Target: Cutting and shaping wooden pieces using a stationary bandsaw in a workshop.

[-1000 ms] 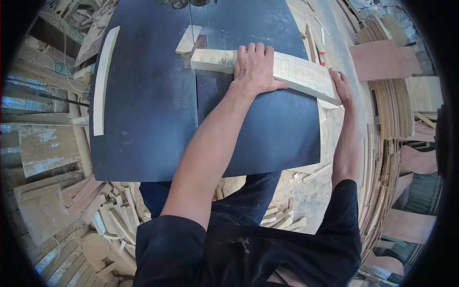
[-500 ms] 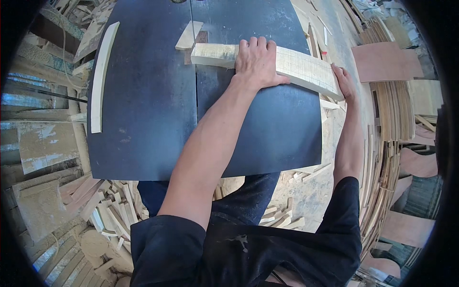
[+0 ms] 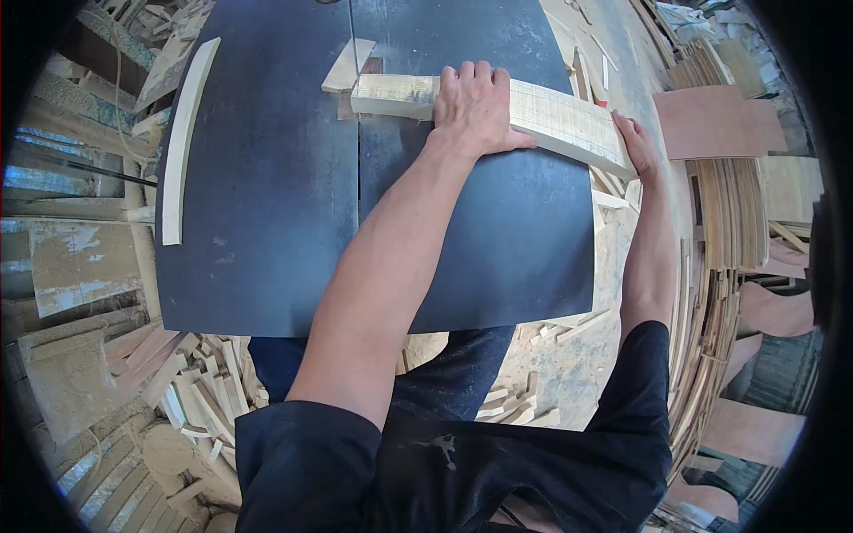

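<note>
A thick pale wooden board lies across the dark flat machine table, its right end reaching past the table's edge. My left hand grips it from above near its middle, fingers over the far edge and thumb along the near side. At the board's right end, my right hand is wrapped around the end, its fingertips on the far corner. A thin upright saw blade stands at the board's left end. Just beyond lies a small pale offcut, beside a brown insert in the table.
A long, slightly curved pale strip lies along the table's left side. Wood scraps are heaped below at the left, and more offcuts lie under the near edge. Stacked thin boards stand at the right.
The whole view has shifted slightly. Both hands keep their hold, and the board stays at nearly the same place against the blade.
</note>
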### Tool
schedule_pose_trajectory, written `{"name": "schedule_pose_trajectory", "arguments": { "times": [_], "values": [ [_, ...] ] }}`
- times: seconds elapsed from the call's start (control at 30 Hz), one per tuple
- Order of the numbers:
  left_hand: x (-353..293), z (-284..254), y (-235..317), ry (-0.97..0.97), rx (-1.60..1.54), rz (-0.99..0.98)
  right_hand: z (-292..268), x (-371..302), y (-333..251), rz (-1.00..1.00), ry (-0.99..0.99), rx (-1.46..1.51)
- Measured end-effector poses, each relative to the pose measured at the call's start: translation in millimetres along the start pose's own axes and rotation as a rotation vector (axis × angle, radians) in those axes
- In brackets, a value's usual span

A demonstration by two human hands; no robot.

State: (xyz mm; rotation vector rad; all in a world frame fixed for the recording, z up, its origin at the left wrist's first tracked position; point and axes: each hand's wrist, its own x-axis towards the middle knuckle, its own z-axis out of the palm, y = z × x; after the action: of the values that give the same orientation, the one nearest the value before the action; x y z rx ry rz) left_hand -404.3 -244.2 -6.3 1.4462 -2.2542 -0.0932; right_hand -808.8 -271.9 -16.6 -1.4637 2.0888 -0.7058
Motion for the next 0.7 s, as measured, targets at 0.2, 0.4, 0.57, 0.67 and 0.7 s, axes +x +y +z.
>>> {"name": "schedule_pose_trajectory", "arguments": {
  "times": [0.2,0.4,0.57,0.67,0.7],
  "values": [
    [4.3,4.0,-2.2,0.012,0.007,-0.021,3.3,9.9,-4.1,-0.012,-0.005,0.008],
    [4.2,6.0,3.6,0.039,0.023,-0.068,1.0,37.8,-13.0,-0.060,-0.080,0.024],
    [8.9,6.6,5.0,0.046,0.019,-0.100,1.4,50.5,-6.2,-0.085,-0.025,-0.062],
    [11.8,7.5,2.5,0.029,0.028,-0.085,2.6,51.7,-6.7,-0.055,-0.052,-0.012],
    [12.1,8.0,1.2,0.027,0.033,-0.090,4.4,49.5,-11.0,-0.056,-0.056,-0.007]
  ]
}}
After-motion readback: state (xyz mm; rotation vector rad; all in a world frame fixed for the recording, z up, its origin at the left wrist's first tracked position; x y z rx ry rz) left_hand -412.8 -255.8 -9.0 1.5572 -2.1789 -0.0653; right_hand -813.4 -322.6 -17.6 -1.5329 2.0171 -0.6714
